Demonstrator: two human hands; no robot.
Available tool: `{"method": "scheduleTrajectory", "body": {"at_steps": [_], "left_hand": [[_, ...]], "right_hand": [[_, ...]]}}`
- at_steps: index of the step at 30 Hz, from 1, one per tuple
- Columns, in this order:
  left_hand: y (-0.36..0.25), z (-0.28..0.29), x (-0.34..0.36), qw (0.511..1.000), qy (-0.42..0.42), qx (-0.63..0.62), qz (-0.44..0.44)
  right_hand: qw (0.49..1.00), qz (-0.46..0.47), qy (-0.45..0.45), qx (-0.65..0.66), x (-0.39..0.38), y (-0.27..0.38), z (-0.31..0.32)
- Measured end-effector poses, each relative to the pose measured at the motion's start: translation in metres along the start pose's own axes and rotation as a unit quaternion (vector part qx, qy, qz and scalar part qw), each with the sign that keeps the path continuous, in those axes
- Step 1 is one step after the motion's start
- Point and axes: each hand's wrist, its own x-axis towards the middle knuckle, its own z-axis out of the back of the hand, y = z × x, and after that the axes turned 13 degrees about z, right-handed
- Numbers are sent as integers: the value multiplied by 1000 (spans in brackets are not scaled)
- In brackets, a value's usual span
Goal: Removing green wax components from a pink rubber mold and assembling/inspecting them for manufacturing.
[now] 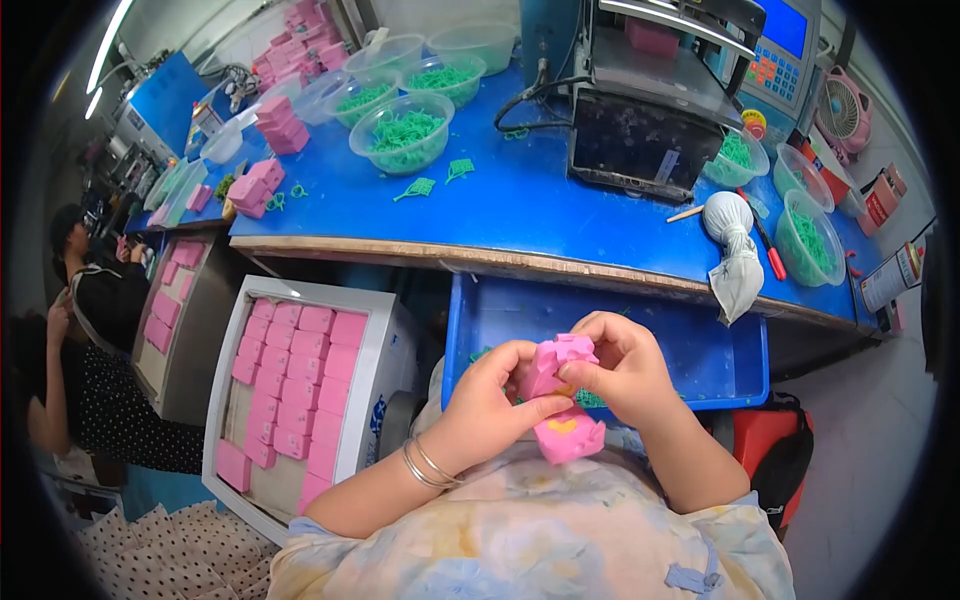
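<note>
A jagged-edged, rubbery-looking pink block with yellow patches (568, 442) is in front of the person's middle, above the near side of a shallow blue plastic tray (705, 345) and close to the pale tie-dyed garment (500, 530). The left hand (505, 390) holds it from the left, its thumb laid across the middle and its other fingers curled around the far side. The right hand (630, 362) has hold of the upper part, thumb and forefinger closed in on it with hardly any gap. The upper and lower parts splay apart at the thumbs; whether they are joined behind the fingers cannot be told.

The block looks light and fairly soft, likely to flex under the thumbs rather than crack. Its smooth sides seem easy to grip, while the ragged rim looks the likeliest place to tear. The broad flanks seem the best hold, with thumbs near the split and little squeeze on the yellow patches.

To the left, rows of matching pink blocks (300, 365) stand in a white-framed box (226, 375). On the blue table (480, 215), a clear round plastic bowl (365, 142) holds green, stringy pieces (408, 130).
</note>
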Motion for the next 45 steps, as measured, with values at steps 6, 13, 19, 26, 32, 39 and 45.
{"method": "scheduleTrajectory", "body": {"at_steps": [6,13,19,26,32,39,45], "left_hand": [[-2,7,4,957,-73,180,-217],[-1,-1,0,936,-121,175,-281],[-2,10,4,952,-136,135,-239],[-8,7,2,988,-1,-157,6],[-7,6,1,987,27,-159,12],[-11,0,-1,990,26,-89,-107],[-8,-3,-2,976,98,-178,-79]], "right_hand": [[941,229,13,-249,0,7,-4],[966,209,2,-155,-9,5,-20],[1000,9,24,-16,-14,-1,-16],[970,88,102,-205,-12,-9,-11],[982,93,55,-154,-12,-12,-8],[925,228,62,-296,-10,-9,-4],[980,142,-3,-137,-16,-8,-14]]}}
